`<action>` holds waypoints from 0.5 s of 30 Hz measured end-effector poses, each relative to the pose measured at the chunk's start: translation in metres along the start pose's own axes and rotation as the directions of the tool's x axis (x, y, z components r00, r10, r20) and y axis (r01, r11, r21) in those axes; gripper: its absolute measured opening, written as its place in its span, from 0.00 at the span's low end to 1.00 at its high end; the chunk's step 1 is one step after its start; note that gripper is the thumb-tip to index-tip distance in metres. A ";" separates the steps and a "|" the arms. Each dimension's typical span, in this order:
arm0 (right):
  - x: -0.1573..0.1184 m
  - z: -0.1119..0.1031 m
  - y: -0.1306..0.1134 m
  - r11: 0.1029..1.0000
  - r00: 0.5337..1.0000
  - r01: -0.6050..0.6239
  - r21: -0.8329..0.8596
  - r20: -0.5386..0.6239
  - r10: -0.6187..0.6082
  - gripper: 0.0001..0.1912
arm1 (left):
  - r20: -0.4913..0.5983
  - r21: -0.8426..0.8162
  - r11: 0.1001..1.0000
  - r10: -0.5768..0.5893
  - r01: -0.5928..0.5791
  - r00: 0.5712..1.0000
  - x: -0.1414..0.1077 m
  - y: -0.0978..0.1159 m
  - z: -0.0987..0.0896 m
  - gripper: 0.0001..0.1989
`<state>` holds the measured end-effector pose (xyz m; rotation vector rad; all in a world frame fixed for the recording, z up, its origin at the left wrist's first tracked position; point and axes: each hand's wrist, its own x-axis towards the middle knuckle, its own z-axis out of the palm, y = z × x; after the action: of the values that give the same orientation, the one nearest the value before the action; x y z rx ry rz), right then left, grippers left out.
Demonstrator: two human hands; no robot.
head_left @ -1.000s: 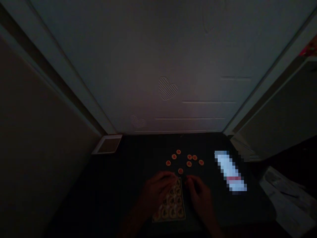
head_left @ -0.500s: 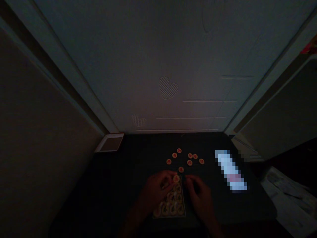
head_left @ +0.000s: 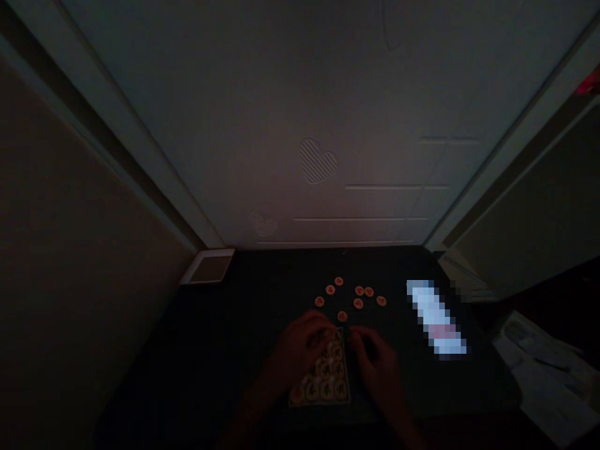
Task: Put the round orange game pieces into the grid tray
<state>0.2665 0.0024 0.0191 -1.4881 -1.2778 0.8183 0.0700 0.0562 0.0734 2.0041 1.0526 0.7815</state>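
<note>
A shallow rectangular tray (head_left: 347,375) holds rows of round xiangqi pieces (head_left: 327,390), most with dark characters. Over the tray's far left part is my left hand (head_left: 300,344), fingers curled. A pale xiangqi piece (head_left: 329,335) shows dimly at its fingertips, partly hidden. Close to the tray's right edge, my right hand (head_left: 377,362) has thumb and forefinger drawn together near the far right corner. Whether anything is between them is too dark to see. Just beyond the hands lies a red-marked xiangqi piece (head_left: 342,317).
Several more red-marked pieces (head_left: 359,303) lie scattered on the dark table (head_left: 225,337). A bright pixelated object (head_left: 435,319) rests at the right. At the back left is a pale-rimmed dish (head_left: 225,259), near the wall panel (head_left: 281,125). Papers (head_left: 544,375) lie beyond the right edge.
The red-marked piece at my left fingertips was plain to see before; now the fingers have come over it and it is darker. My right hand stays almost in place. The view has tilted slightly.
</note>
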 end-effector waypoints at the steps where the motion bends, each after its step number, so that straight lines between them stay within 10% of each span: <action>1: 0.000 0.000 0.000 1.000 1.000 -0.002 -0.001 -0.008 0.002 0.17 | 0.013 0.001 1.000 -0.010 0.010 1.000 0.001 -0.001 0.001 0.09; 15: 0.000 0.000 -0.002 1.000 1.000 -0.013 -0.009 -0.021 0.013 0.16 | -0.002 0.304 0.952 -0.028 0.027 1.000 0.007 -0.009 0.016 0.04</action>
<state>0.2660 0.0027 0.0207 -1.5093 -1.2593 0.8049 0.0822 0.0606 0.0584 2.2396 1.2596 0.6319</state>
